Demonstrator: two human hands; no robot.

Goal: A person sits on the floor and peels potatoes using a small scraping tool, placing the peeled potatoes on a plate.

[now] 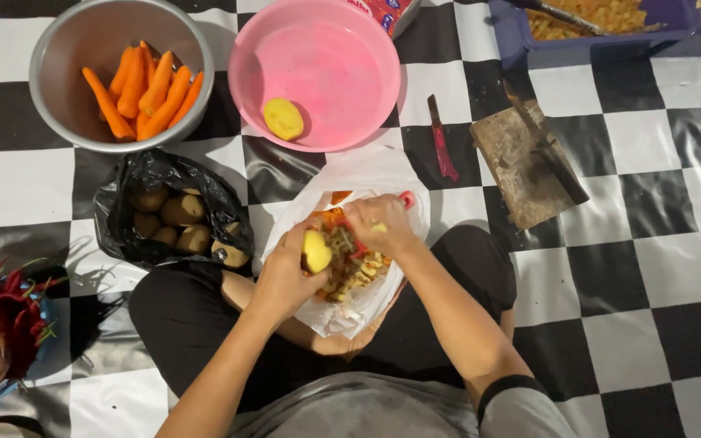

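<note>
Yellow and half peeled, a potato (316, 251) sits in the person's left hand (285, 276), whose grip wraps around it from below, just above a white plastic bag (342, 312) spread over the lap. The right hand (379, 223) has its grip closed on a red-handled peeler (406, 199), held against the far side of the potato. Peelings (354, 268), orange and pale yellow, lie heaped in the white bag under both hands. Left of the hands, a black bag (123, 211) on the checkered floor (651, 243) holds unpeeled potatoes (180, 209). Farther off stand a metal bowl (66, 97) of peeled carrots (144, 89) and a pink bowl (342, 73) with one peeled potato (283, 118). To the right lie a red knife (443, 146) and a wooden board (521, 166).
</note>
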